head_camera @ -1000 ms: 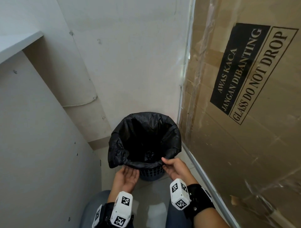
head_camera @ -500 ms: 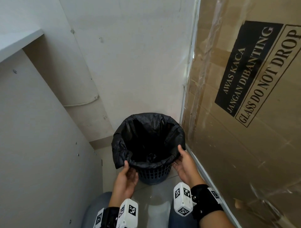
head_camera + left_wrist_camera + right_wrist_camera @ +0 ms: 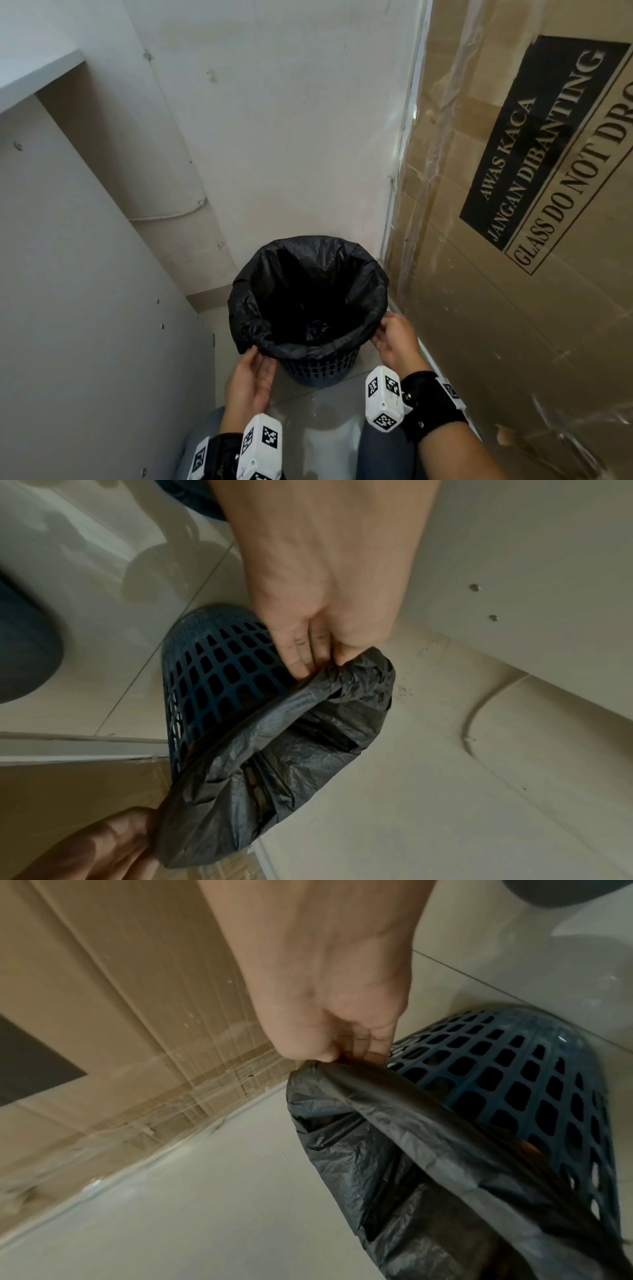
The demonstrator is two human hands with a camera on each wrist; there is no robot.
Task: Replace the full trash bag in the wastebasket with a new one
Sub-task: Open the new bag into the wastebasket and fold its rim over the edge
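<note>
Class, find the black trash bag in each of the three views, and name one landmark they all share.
Head: trash bag at lower centre, folded over the rim.
Left wrist: lower centre, below the left hand.
Right wrist: lower right, below the right hand.
Shared landmark: the blue lattice basket.

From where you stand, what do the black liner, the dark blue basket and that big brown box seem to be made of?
The black crinkled trash bag looks like thin plastic film: fine creases, dull sheen. The dark blue lattice wastebasket looks like rigid moulded plastic, with even rows of slots. The large brown box looks like cardboard, printed in black, apparently under clear wrap or tape.
</note>
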